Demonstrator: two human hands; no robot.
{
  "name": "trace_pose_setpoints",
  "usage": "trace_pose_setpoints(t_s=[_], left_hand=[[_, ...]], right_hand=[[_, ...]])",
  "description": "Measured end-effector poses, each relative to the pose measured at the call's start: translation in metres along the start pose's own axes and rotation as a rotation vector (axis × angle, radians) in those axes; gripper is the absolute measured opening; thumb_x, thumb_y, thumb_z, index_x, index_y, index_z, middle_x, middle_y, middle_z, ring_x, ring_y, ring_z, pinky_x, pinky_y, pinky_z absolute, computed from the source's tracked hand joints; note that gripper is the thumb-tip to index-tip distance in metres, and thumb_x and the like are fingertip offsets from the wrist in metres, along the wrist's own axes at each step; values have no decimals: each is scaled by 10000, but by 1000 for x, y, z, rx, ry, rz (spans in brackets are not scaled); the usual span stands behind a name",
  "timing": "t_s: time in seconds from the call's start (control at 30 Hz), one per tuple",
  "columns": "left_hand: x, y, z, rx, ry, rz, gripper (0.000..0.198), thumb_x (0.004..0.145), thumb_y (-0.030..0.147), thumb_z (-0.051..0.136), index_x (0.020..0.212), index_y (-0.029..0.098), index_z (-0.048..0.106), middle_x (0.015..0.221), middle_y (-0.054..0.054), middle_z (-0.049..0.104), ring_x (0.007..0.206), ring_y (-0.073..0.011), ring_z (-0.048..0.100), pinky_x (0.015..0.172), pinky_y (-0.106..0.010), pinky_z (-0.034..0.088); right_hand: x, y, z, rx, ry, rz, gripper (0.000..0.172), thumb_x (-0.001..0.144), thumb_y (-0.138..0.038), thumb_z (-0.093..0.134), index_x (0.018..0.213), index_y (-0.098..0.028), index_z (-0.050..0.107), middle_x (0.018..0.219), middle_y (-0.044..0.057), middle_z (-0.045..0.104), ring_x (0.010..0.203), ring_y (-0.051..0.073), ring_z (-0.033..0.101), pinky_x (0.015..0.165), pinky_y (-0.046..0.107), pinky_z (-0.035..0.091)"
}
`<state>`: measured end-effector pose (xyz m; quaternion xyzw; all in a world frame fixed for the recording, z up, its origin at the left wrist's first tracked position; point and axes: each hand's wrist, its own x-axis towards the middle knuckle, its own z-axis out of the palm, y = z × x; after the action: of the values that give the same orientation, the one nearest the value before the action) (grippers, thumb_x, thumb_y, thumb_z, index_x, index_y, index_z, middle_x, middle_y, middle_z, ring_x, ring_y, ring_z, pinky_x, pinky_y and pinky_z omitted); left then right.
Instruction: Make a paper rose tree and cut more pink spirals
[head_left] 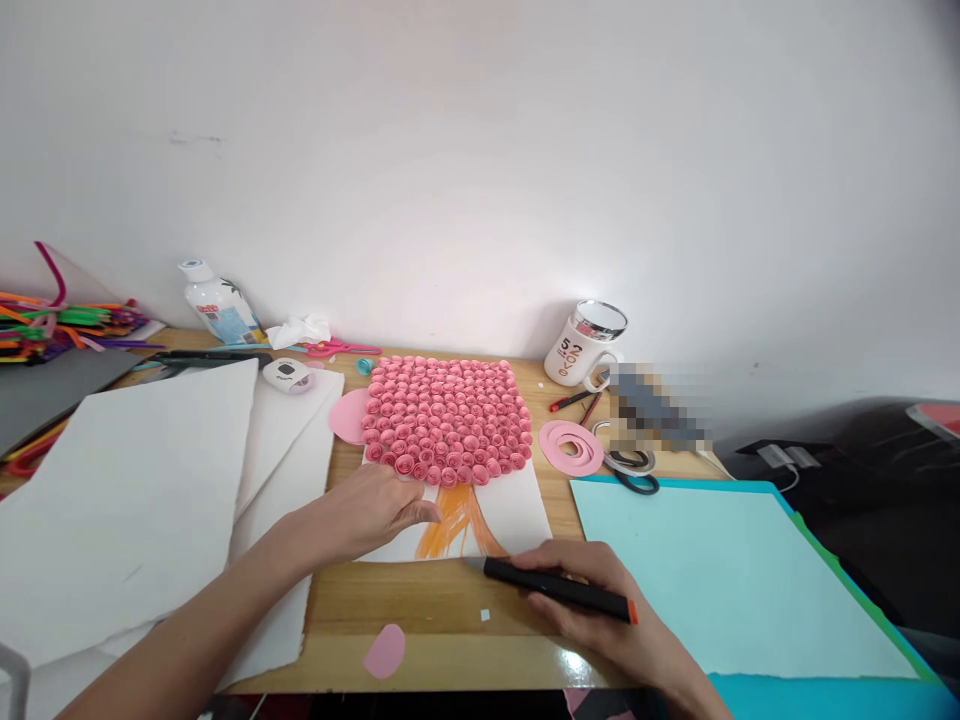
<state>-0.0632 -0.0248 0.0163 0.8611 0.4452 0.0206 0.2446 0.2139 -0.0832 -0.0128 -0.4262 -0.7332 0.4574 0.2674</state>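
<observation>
My right hand (592, 590) grips a black marker (559, 585) with an orange end. Its tip points left, at the lower edge of a white sheet (521, 505). On that sheet an orange tree trunk (454, 525) is coloured in with streaks. Rolled pink paper roses (450, 415) cover the upper part in dense rows. My left hand (390, 505) lies on the sheet's left side, just below the roses, thumb stretched out over the trunk and other fingers partly hidden. A pink paper disc (347, 417) peeks out left of the roses.
White sheets (150, 480) are stacked at left, with a correction-tape dispenser (289, 376) on them. A bottle (221, 305), pink scissors (337, 347) and a mug (585, 345) stand or lie along the wall. Light-blue paper (720, 570) and a pink paper spiral (570, 447) are at right.
</observation>
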Motion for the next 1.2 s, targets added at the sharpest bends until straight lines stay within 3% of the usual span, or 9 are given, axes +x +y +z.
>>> trace_pose_setpoints(t_s=[0.2, 0.33, 0.47, 0.63, 0.8, 0.97, 1.07, 1.2], left_hand=[[-1, 1, 0, -2, 5, 7, 511, 923, 518, 273, 587, 169, 436, 581, 7, 453, 571, -140, 427, 535, -252, 274], [0, 0, 0, 5, 4, -4, 521, 918, 540, 265, 593, 171, 437, 598, -3, 473, 574, -145, 434, 536, -253, 276], [1, -1, 1, 17, -24, -9, 524, 928, 527, 247, 603, 170, 450, 613, -11, 499, 604, -153, 458, 564, -256, 295], [0, 0, -1, 25, -43, -46, 515, 921, 542, 269, 624, 169, 463, 647, -17, 524, 639, -165, 477, 571, -263, 294], [1, 1, 0, -5, -54, -50, 460, 897, 503, 409, 583, 169, 444, 590, 12, 491, 587, -141, 453, 546, -258, 261], [1, 0, 1, -66, -148, -25, 437, 753, 543, 614, 577, 170, 468, 608, 26, 518, 628, -141, 460, 559, -249, 260], [-1, 1, -2, -23, -191, -33, 434, 694, 527, 681, 585, 171, 457, 605, 35, 507, 631, -138, 449, 587, -250, 265], [0, 4, -6, -10, -220, -61, 401, 691, 480, 699, 599, 175, 455, 618, 39, 511, 657, -142, 454, 605, -251, 264]], right_hand=[[-1, 1, -4, -35, 81, 13, 234, 855, -326, 572, 1034, -234, 692, 1019, 61, 724, 900, 236, 676, 732, 278, 550], [-2, 4, -4, -25, 9, -7, 212, 827, -326, 615, 998, -243, 708, 971, 44, 737, 866, 230, 683, 717, 266, 554], [-1, 6, -4, -19, 73, 38, 222, 850, -319, 585, 1030, -245, 691, 1022, 41, 726, 901, 230, 676, 727, 263, 548], [-7, 1, 1, -8, 26, 21, 198, 822, -323, 620, 992, -259, 698, 957, 25, 742, 842, 216, 694, 683, 239, 558], [-30, 5, 30, -78, 426, 84, 186, 804, -331, 626, 967, -251, 668, 839, 31, 746, 711, 201, 705, 640, 236, 574], [-51, 14, 70, -182, 688, 142, 213, 787, -321, 624, 985, -244, 641, 822, 41, 743, 720, 219, 717, 638, 261, 590], [-48, 13, 77, -204, 742, 96, 221, 792, -306, 612, 994, -224, 642, 944, 64, 742, 813, 234, 721, 682, 273, 602], [-33, 6, 68, -122, 739, 75, 192, 825, -301, 582, 987, -214, 637, 972, 65, 742, 839, 231, 721, 690, 273, 608]])
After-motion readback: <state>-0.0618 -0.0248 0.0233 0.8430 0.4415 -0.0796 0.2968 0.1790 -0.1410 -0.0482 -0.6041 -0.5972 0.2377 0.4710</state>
